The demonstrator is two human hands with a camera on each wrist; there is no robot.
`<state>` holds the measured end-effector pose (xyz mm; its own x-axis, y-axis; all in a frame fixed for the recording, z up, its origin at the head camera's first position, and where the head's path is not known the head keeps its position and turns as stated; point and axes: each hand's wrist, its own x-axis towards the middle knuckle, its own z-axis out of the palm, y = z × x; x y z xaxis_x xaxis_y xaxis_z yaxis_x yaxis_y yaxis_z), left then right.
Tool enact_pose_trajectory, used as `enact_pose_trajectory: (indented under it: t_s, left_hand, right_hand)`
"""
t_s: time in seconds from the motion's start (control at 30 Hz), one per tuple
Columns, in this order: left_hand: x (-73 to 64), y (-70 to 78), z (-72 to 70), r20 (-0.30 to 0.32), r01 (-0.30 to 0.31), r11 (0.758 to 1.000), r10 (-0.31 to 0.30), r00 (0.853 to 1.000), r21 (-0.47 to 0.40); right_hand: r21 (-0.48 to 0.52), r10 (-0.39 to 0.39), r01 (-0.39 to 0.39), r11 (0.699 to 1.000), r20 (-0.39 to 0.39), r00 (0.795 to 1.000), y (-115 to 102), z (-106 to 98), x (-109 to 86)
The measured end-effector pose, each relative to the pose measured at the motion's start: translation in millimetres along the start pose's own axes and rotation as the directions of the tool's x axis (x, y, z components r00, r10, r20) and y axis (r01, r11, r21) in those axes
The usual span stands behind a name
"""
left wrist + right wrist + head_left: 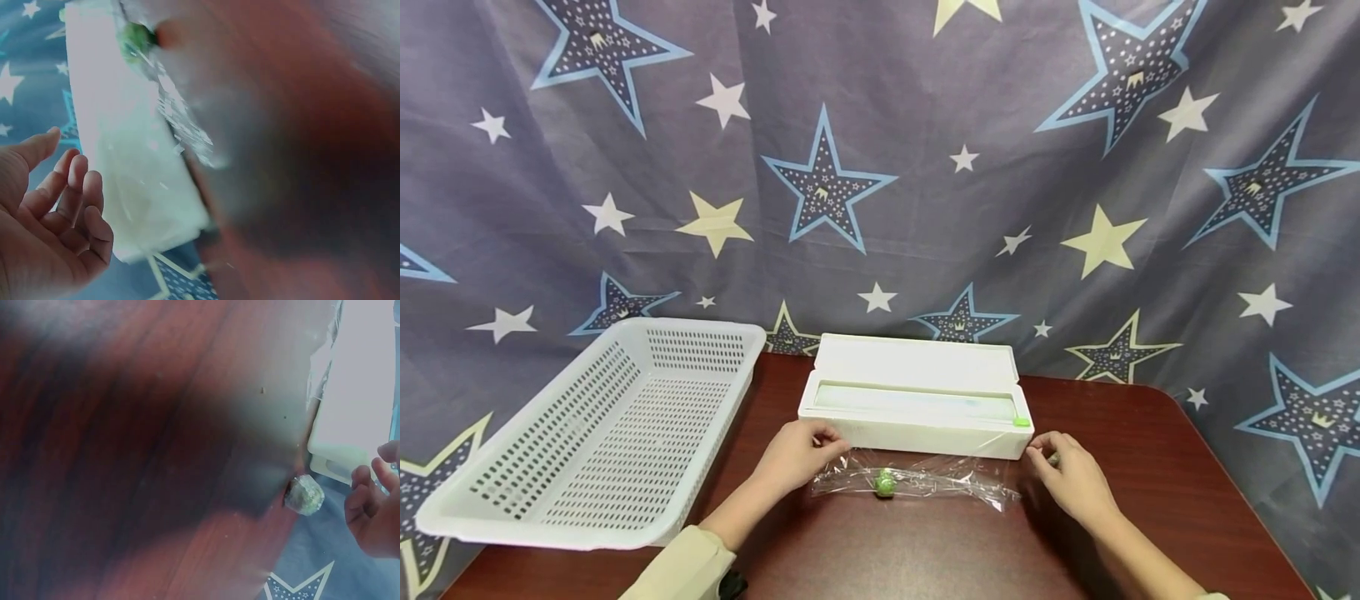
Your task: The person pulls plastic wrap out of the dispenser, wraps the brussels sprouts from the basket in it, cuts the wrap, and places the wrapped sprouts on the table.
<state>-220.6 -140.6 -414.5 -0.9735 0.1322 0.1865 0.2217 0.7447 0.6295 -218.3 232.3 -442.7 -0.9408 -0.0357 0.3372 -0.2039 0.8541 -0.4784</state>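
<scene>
The white cling-film box (917,437) lies near the back of the brown table (1165,475), its long axis running left to right, its lid (916,360) raised toward the starred curtain (910,250). A green slide cutter (1021,422) sits at its right end. Clear film (936,482) stretches parallel along the box's front, a small green ball (884,483) left of its middle; whether under or inside it, I cannot tell. The left hand (796,454) is by the film's left end, the right hand (1071,479) by the box's right front corner; both have loosely bent fingers, thumb and forefinger parted.
</scene>
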Motion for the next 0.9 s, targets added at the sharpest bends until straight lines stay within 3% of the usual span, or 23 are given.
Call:
enact_pose_trajectory:
  t_s: [0.2, 0.37, 0.7, 0.9]
  left_hand:
    - [12.7, 28.5, 10.2, 0.030, -0.065, 0.998, 0.065, 0.997, 0.020]
    - [21.5, 42.1, 21.9, 0.062, -0.096, 0.995, 0.095, 0.994, 0.020]
    - [26.2, 56.4, 40.1, 0.082, -0.145, 0.989, 0.148, 0.985, -0.041]
    - [30.3, 70.6, 48.4, 0.095, -0.175, 0.983, 0.180, 0.979, -0.060]
  right_hand:
    - [0.025, -0.019, 0.021, 0.999, -0.072, 0.997, -3, -3, 6.5]
    - [0.044, -0.029, 0.033, 0.998, -0.091, 0.995, -6, -1, 12.3]
    - [0.095, -0.009, 0.012, 0.995, -0.033, 0.999, -3, 2, 19.2]
    - [0.145, -0.037, 0.037, 0.989, -0.006, 0.999, 3, 9, 23.6]
